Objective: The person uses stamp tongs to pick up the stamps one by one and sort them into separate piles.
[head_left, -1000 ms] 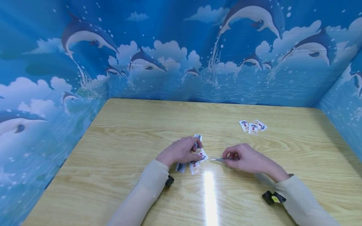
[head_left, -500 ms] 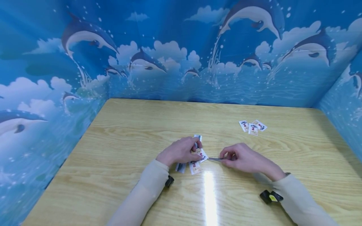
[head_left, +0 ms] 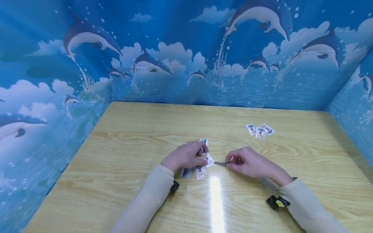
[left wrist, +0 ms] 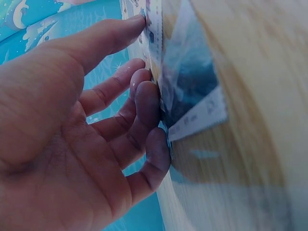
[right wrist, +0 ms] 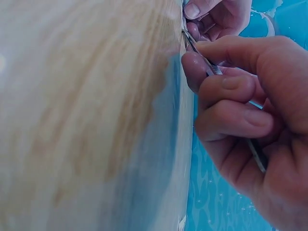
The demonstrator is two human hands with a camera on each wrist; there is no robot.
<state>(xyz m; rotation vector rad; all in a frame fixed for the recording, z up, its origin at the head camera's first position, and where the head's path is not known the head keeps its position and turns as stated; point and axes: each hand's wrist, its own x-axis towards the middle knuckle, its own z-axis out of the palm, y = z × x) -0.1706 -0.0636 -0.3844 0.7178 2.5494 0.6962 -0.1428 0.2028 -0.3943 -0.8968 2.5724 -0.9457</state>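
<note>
My left hand (head_left: 185, 156) rests with thumb and fingertips on several small printed sachets lying on the table. The thumb presses the rightmost sachet (head_left: 209, 160); others stick out below the hand, like the printed sachet (head_left: 201, 173). In the left wrist view, a sachet with a clear bluish side (left wrist: 192, 82) and a serrated white edge tilts up by the fingertips. My right hand (head_left: 247, 162) pinches slim metal tweezers (right wrist: 202, 56) between thumb and forefinger, their back end lying in the palm. The tweezers' tip meets the right corner of the thumbed sachet.
Three more printed sachets (head_left: 260, 133) lie overlapping at the back right of the wooden table (head_left: 140, 129). Behind and beside the table hangs a blue dolphin-print curtain (head_left: 180, 81). A strip of light reflects off the tabletop in front of the hands.
My right hand has shifted slightly left, bringing the tweezers' tip up to the sachet's corner. The left hand stays in place on the sachets.
</note>
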